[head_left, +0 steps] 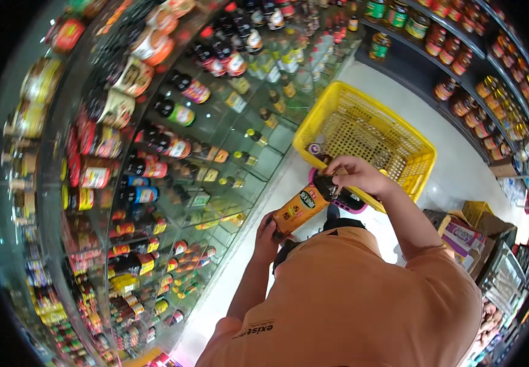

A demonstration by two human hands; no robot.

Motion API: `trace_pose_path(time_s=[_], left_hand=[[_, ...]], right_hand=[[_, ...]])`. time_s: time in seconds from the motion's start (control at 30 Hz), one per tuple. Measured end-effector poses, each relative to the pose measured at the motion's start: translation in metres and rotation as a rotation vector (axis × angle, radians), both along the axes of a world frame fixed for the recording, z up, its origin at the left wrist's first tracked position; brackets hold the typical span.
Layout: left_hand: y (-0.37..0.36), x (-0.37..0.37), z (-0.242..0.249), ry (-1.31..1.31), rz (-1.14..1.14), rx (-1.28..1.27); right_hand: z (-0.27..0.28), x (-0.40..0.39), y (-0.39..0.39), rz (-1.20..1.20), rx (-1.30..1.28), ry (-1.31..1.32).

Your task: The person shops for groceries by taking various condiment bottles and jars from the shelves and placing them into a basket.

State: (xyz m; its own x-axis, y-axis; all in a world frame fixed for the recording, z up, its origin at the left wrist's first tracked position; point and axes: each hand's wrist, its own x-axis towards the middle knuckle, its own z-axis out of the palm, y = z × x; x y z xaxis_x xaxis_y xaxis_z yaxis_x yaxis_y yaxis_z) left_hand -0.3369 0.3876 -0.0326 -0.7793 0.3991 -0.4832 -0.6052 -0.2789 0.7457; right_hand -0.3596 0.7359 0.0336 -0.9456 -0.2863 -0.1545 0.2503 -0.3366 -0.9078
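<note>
A sauce bottle [301, 210] with an orange label and a dark neck lies tilted between my two hands in front of my body. My left hand [268, 233] is wrapped around its base end. At the neck and cap end, the fingers of my right hand [357, 174] are closed in a pinch; they partly hide the cap. Just beyond my hands, a yellow plastic basket [425, 158] stands on the floor. Inside it, near the left side, is a small item with a round white-and-purple face [314, 148]. A pink-rimmed dark object [351, 202] shows partly below my right hand.
Glass shelves [215, 202] packed with sauce bottles and jars run along the left. More jars fill the dark shelves [411, 61] at the upper right. A purple-and-white carton [462, 237] and other boxes stand at the right. White floor [454, 177] shows beside the basket.
</note>
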Motion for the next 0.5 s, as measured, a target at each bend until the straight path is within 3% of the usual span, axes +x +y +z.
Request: trace_pose_path(time_s=[0.03, 0.13, 0.17, 0.33, 0.47, 0.5], left_hand=[[0.011, -0.008, -0.002, -0.028, -0.034, -0.041], [0.054, -0.025, 0.015, -0.079, -0.107, -0.203], [0.066, -0.032, 0.016, -0.11, -0.13, -0.154], [0.099, -0.052, -0.016, -0.282, -0.228, 0.124], [0.107, -0.067, -0.03, -0.037, -0.265, -0.301], [0.095, -0.068, -0.039, -0.035, -0.217, -0.351]], right_hand=[[-0.011, 0.002, 0.02, 0.076, 0.153, 0.067], [-0.024, 0.013, 0.056, -0.012, 0.095, 0.057], [-0.011, 0.017, 0.066, -0.033, 0.092, -0.07], [-0.01, 0.028, 0.101, -0.183, 0.159, -0.091], [-0.037, 0.028, 0.124, -0.362, 0.325, 0.029], [-0.039, 0.028, 0.124, -0.379, 0.605, 0.008]])
